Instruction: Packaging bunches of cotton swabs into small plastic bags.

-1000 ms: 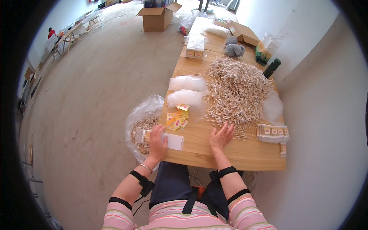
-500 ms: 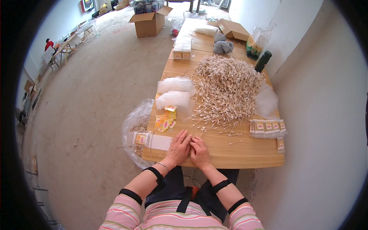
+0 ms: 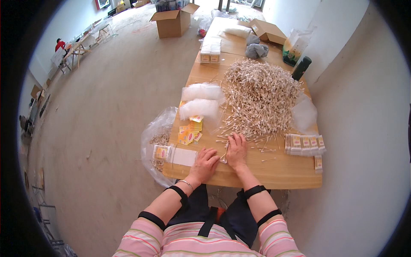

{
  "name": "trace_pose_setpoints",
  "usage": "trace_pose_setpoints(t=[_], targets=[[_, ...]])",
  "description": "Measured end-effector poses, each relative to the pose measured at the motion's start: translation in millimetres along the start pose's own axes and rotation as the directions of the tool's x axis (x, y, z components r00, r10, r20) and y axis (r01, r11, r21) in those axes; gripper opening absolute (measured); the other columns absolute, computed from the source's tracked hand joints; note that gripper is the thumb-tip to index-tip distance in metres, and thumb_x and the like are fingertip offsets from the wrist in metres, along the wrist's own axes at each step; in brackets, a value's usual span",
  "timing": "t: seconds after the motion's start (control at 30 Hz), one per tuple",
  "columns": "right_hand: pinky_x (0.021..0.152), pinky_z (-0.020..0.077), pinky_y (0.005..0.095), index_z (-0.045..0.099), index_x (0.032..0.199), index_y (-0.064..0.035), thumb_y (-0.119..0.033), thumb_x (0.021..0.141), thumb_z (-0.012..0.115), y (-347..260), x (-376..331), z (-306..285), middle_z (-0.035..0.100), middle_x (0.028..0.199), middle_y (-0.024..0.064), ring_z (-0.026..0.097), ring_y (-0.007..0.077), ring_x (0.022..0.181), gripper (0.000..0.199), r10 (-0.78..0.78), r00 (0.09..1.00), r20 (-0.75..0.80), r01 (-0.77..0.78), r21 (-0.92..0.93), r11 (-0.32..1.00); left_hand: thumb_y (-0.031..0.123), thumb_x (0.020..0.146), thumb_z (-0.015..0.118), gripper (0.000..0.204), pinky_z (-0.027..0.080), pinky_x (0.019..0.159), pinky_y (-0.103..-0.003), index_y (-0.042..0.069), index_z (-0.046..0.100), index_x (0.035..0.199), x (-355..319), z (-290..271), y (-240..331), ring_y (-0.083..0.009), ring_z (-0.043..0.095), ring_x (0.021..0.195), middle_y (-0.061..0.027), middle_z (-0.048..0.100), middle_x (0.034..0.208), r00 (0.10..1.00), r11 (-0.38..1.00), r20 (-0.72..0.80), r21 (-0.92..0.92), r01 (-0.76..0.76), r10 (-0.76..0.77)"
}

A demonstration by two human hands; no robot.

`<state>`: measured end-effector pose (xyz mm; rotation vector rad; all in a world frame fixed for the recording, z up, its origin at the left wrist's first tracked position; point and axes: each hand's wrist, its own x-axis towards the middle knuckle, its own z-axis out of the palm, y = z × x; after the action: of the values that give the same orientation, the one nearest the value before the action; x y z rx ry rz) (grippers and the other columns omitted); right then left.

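At lower centre, loose swabs (image 3: 223,161) lie on the surface (image 3: 280,176) between the loosely curled left hand (image 3: 204,166) and flatter right hand (image 3: 236,151); whether either grips any, I cannot tell. Light, level fingers should keep them parallel.

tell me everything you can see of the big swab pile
The pile of cotton swabs is a broad, loose heap of thin, tan sticks with whitish, cottony tips, pointing every way. It lies on the wooden table, thinning out toward its near side. The right hand is at that side; whether it touches swabs is unclear.
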<state>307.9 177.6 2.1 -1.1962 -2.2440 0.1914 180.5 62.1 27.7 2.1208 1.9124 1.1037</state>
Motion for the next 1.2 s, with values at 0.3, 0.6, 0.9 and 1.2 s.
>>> trace_pose_setpoints(t=[0.3,0.6,0.9,1.2], targets=[[0.111,0.0201,0.0471,0.057,0.118,-0.0061,-0.015,0.086,0.052,15.2,-27.5,-23.8,0.046,0.135,0.0074,0.031,0.0297,0.132,0.034,-0.057,0.993,0.099,0.057,-0.001,0.998,0.013,0.079,0.065,0.01,0.038,0.1,-0.043,0.009,0.062,0.089,-3.4,3.6,-3.8,-0.0265,0.053,0.1,-0.0066,0.055,0.095,1.0,0.999,-0.022,-0.04,0.013,-0.014],[0.103,0.0288,0.0453,0.06,0.112,-0.0073,-0.016,0.079,0.058,6.5,-38.0,-49.4,0.05,0.126,0.0072,0.042,0.0292,0.119,0.034,0.13,0.992,-0.001,-0.129,-0.093,0.987,0.013,0.079,0.066,0.01,0.039,0.1,-0.043,0.01,0.062,0.087,-3.7,0.9,-4.1,-0.0254,0.054,0.1,-0.0056,0.056,0.095,1.0,0.999,-0.021,-0.041,-0.002,0.001],[0.09,0.0381,0.0427,0.062,0.107,-0.0093,-0.016,0.078,0.064,-23.1,-51.9,-36.8,0.053,0.112,0.0081,0.048,0.0289,0.107,0.03,0.089,0.994,0.058,-0.097,0.16,0.982,0.015,0.076,0.069,0.015,0.041,0.096,-0.043,0.013,0.063,0.089,-6.9,-1.9,-1.7,-0.0296,0.051,0.106,-0.006,0.056,0.102,0.989,0.99,0.05,-0.029,-0.138,0.139],[0.095,0.0369,0.0432,0.061,0.107,-0.0056,-0.014,0.077,0.064,18.0,-46.5,-46.4,0.051,0.114,0.0126,0.046,0.032,0.11,0.031,0.208,0.975,-0.081,-0.193,0.157,0.968,0.017,0.077,0.068,0.011,0.041,0.094,-0.04,0.012,0.064,0.086,-6.0,-3.0,-1.4,-0.0284,0.05,0.105,-0.0059,0.056,0.103,0.996,0.995,0.049,-0.068,-0.074,0.078]])
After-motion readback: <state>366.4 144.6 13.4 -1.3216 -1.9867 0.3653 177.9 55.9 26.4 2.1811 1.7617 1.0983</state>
